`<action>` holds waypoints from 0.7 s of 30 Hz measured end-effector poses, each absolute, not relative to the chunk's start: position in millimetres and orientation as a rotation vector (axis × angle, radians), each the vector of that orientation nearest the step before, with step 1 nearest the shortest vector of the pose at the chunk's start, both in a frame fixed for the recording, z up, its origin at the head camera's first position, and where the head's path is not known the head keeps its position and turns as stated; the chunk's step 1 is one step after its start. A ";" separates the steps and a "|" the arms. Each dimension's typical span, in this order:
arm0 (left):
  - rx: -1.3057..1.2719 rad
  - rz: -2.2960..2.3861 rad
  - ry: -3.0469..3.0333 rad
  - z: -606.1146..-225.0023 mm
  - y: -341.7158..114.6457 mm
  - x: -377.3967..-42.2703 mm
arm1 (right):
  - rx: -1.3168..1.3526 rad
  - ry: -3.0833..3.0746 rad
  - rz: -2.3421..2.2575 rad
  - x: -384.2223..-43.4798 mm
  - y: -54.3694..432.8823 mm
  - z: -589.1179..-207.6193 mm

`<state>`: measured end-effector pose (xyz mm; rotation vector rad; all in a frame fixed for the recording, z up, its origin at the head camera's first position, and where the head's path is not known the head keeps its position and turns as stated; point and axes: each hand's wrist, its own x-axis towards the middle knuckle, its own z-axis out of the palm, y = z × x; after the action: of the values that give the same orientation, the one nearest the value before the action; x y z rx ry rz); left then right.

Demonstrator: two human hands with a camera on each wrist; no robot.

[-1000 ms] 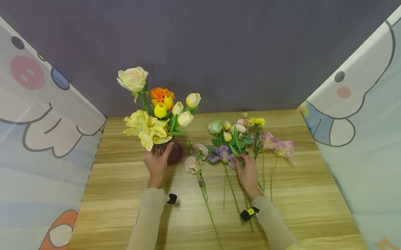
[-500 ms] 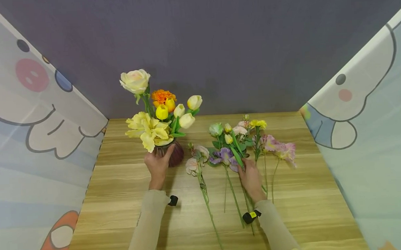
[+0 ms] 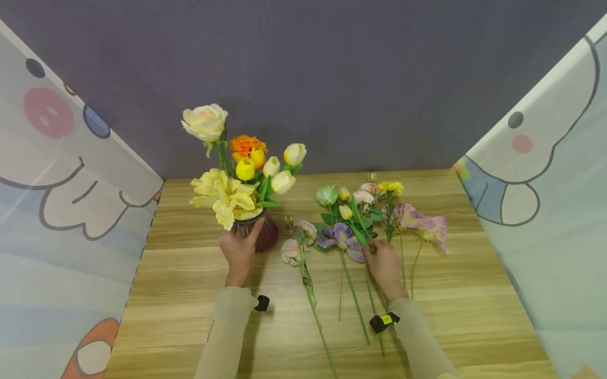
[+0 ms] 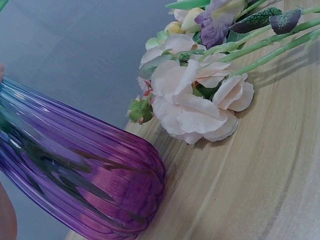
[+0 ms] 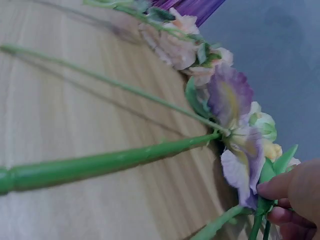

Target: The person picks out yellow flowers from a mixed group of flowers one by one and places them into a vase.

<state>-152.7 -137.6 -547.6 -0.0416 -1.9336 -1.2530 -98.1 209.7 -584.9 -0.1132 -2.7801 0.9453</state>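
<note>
My left hand (image 3: 239, 251) grips the neck of a purple ribbed glass vase (image 3: 268, 233), thumb towards the right side. Its body and the stems inside show in the left wrist view. The vase bears a cream rose (image 3: 205, 123), an orange flower (image 3: 247, 146), yellow and white tulips (image 3: 283, 182) and a large yellow flower (image 3: 223, 196). At the right, my right hand (image 3: 385, 268) pinches the green leafy stem (image 5: 264, 197) of a tulip with small pale yellow buds (image 3: 346, 212). A purple iris (image 3: 340, 235) lies just left of those fingers.
Pale pink roses (image 3: 298, 243) on a long stem lie between the hands. Around the tulip lie a green rose (image 3: 326, 196), yellow blooms (image 3: 390, 187) and pinkish-purple flowers (image 3: 427, 226). A grey wall (image 3: 309, 82) backs the wooden table (image 3: 186, 307); printed cloth panels flank it.
My right hand has shifted slightly right and towards me, its fingers now on the tulip's stem. The left hand keeps its grip on the vase. The head view has tilted a little.
</note>
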 end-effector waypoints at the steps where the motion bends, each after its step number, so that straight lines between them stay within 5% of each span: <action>1: -0.045 -1.256 -1.929 -547.8 -137.5 -153.0 | -0.120 -2.775 0.972 -98.4 209.9 -583.9; 21: -0.052 -1.246 -1.918 -546.8 -136.9 -154.2 | 0.016 -2.388 1.391 -108.0 194.1 -524.3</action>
<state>-154.2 -136.9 -546.8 -0.0518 -1.9179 -1.2455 -108.0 194.1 -524.3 0.0160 -2.3882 1.3908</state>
